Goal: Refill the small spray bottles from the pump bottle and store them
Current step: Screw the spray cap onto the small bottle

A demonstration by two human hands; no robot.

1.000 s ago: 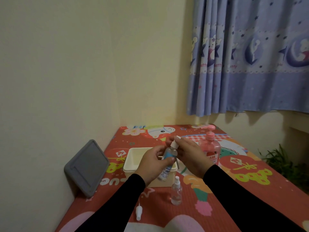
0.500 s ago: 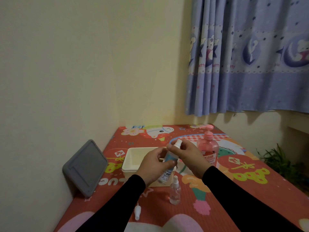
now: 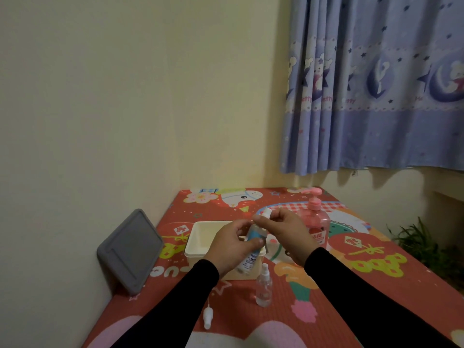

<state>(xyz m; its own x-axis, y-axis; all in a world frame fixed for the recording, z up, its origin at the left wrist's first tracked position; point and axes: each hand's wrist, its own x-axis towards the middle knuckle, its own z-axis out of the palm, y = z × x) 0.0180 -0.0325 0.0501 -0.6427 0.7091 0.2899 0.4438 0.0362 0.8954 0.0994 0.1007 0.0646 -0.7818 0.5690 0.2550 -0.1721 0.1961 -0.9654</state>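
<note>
My left hand (image 3: 232, 243) grips the small blue-labelled plastic spray bottle (image 3: 251, 247) — right hand (image 3: 283, 231) fingers (image 3: 261, 218) pinch its white nozzle cap (image 3: 266, 212).

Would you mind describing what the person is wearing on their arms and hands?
Both arms are covered by long, plain black sleeves that fit closely and end at the wrists. The left hand and right hand are bare: no gloves, and no rings, watch or bracelet can be seen.

Translucent pink plastic is being shown by the pump bottle (image 3: 313, 223), clear glossy plastic by the small spray bottle (image 3: 263, 288), matt cream plastic by the box (image 3: 198, 241), and ribbed printed matting by the bench (image 3: 351, 277).
</note>
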